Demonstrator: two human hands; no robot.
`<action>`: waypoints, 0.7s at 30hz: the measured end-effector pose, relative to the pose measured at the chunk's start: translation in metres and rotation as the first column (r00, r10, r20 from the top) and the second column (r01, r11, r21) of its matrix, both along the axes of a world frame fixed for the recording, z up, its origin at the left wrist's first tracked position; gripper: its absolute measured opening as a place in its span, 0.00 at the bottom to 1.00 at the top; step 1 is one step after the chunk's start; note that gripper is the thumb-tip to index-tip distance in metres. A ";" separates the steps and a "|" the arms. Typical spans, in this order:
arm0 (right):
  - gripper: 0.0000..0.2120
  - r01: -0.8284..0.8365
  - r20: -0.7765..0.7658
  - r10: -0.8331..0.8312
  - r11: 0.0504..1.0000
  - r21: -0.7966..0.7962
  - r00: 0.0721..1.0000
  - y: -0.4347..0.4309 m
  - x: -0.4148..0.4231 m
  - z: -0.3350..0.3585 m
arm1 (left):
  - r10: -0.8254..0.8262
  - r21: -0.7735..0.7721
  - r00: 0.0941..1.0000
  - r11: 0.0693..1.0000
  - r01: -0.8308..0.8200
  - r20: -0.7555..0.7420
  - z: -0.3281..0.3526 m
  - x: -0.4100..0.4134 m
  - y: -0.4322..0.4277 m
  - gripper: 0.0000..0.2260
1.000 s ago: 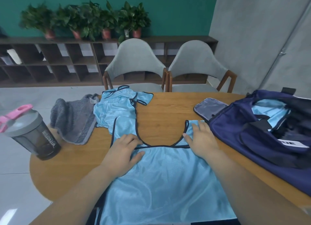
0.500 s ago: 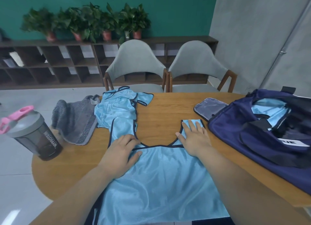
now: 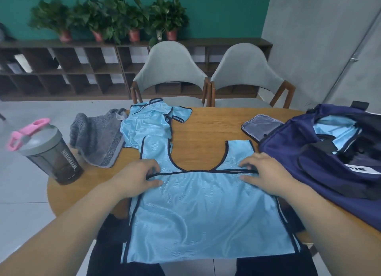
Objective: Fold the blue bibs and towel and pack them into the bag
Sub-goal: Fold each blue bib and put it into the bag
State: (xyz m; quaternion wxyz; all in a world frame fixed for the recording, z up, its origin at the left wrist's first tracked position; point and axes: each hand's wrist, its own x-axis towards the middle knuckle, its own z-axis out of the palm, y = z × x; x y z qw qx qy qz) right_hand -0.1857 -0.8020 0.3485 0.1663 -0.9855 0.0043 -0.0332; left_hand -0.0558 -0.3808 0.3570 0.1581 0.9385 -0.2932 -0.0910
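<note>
A light blue mesh bib [image 3: 206, 209] with dark trim lies flat, front up, on the round wooden table [image 3: 206, 129], its shoulder straps pointing away from the person and its hem hanging over the near edge. The left hand [image 3: 140, 176] and the right hand [image 3: 266, 172] sit at either end of the dark-edged neckline. Each pinches that trim between the thumb below and curled fingers above. This looks like the start of folding this bib, with the grip taken and no fold made yet. The next move probably calls for lifting both corners together and carrying them evenly so the slippery mesh doubles without skewing. A second, crumpled light blue bib [image 3: 148, 127] waits at the far left, touching the grey ribbed towel [image 3: 97, 139] beside it. The open navy fabric bag [image 3: 321, 156] lies just right of the right hand, with light blue cloth [image 3: 338, 129] showing inside. A grey shaker bottle with a pink lid [image 3: 51, 152] stands at the table's left edge.
</note>
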 end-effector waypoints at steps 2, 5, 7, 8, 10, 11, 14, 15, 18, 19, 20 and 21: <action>0.11 0.023 -0.038 -0.022 0.999 0.030 0.999 -0.003 -0.001 0.007 | 0.027 0.056 0.995 0.998 -0.022 -0.092 0.004 0.004 0.000 0.15; 0.09 0.042 -0.066 -0.038 0.998 0.052 0.997 -0.005 -0.002 0.012 | 0.050 0.069 0.986 0.997 -0.039 -0.161 0.003 0.012 0.002 0.12; 0.09 0.065 -0.030 -0.063 0.994 0.093 0.998 -0.007 -0.003 0.014 | 0.059 -0.041 0.979 0.997 -0.068 -0.195 0.004 0.014 0.005 0.11; 0.09 0.091 -0.002 -0.092 0.986 0.139 0.996 -0.008 -0.003 0.015 | 0.068 -0.131 0.974 0.986 -0.098 -0.216 0.004 0.015 0.007 0.11; 0.08 0.147 0.035 -0.161 0.955 0.256 0.986 -0.010 -0.002 0.015 | 0.098 -0.291 0.960 0.940 -0.175 -0.261 0.006 0.013 0.009 0.10; 0.07 0.173 0.036 -0.192 0.937 0.304 0.981 -0.012 -0.001 0.012 | 0.108 -0.331 0.953 0.922 -0.203 -0.282 0.006 0.011 0.010 0.09; 0.05 0.210 -0.036 -0.214 0.888 0.410 0.976 -0.017 -0.002 0.005 | 0.136 -0.297 0.953 0.930 -0.216 -0.269 0.001 0.007 0.011 0.06; 0.06 0.211 -0.075 -0.199 0.869 0.447 0.977 -0.019 -0.003 0.004 | 0.144 -0.263 0.952 0.940 -0.217 -0.269 0.001 0.006 0.012 0.06; 0.11 0.201 -0.163 -0.134 0.823 0.531 0.977 -0.026 -0.009 0.007 | 0.122 -0.238 0.923 0.946 -0.220 -0.365 0.005 0.002 0.016 0.10; 0.12 0.201 -0.165 -0.130 0.812 0.548 0.978 -0.027 -0.011 0.010 | 0.107 -0.247 0.907 0.943 -0.222 -0.408 0.008 0.000 0.017 0.10; 0.13 0.202 -0.150 -0.141 0.802 0.562 0.979 -0.028 -0.012 0.013 | 0.094 -0.264 0.886 0.936 -0.235 -0.455 0.013 -0.002 0.018 0.09; 0.14 0.204 -0.123 -0.163 0.788 0.580 0.979 -0.028 -0.011 0.016 | 0.089 -0.295 0.862 0.918 -0.266 -0.500 0.019 -0.002 0.019 0.09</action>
